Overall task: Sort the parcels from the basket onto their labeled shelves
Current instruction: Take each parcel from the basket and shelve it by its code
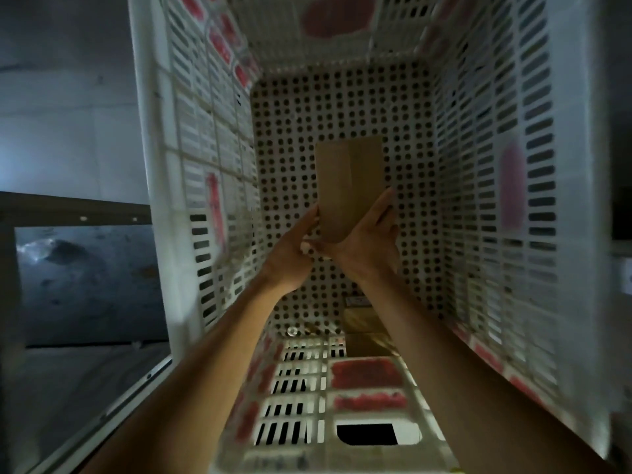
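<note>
I look straight down into a deep white slotted basket (489, 159) with red patches on its walls and a perforated floor. Both my arms reach into it. My left hand (290, 254) and my right hand (367, 241) together grip the near end of a flat brown cardboard parcel (349, 176), lifted above the floor and standing roughly upright. The left fingers curl at its left edge, and the right fingers wrap its right edge. More brown parcels (362, 333) lie on the floor at the near wall, partly hidden behind my right forearm.
A small round shiny object (291, 331) lies on the basket floor near the front wall, which has a handle cut-out (367, 434). Left of the basket stands a dark metal frame (75, 208) over a grey floor. The picture is dim and blurred.
</note>
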`<act>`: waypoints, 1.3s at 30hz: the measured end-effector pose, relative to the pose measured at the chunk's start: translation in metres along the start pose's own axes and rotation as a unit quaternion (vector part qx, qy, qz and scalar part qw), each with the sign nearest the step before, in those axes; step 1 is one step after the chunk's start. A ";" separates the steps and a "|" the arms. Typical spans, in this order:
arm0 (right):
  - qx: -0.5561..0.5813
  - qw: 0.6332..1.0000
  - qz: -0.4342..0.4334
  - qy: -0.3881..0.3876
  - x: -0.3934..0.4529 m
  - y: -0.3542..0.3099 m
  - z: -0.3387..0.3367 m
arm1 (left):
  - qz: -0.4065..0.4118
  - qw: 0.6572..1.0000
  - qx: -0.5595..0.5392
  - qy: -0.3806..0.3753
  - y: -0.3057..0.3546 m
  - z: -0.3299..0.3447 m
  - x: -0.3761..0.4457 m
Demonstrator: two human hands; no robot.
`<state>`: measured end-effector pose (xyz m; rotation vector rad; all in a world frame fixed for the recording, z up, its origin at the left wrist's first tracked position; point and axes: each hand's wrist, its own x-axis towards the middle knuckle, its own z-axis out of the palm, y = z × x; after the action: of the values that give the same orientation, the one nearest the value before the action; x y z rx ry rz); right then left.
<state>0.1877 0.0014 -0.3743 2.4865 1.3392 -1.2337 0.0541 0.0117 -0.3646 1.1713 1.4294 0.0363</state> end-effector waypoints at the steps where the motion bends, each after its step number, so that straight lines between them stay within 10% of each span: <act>1: -0.004 1.000 0.004 0.009 0.001 0.000 0.002 | -0.001 1.000 -0.009 -0.005 0.001 0.000 -0.001; 6: 0.162 0.987 0.005 0.004 0.009 0.028 -0.016 | 0.019 0.997 -0.076 -0.005 0.013 0.003 -0.012; 15: 0.505 0.858 -0.019 -0.092 -0.068 0.070 -0.067 | 0.004 0.994 -0.082 -0.068 0.042 -0.016 -0.072; 39: 0.502 0.813 -0.132 -0.265 -0.244 -0.034 -0.104 | 0.158 0.970 -0.132 0.130 0.040 -0.092 -0.297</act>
<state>0.1535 -0.1011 -0.1299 2.0277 1.0022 -3.0403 -0.0616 -0.1054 -0.0985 1.1893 1.3970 0.6062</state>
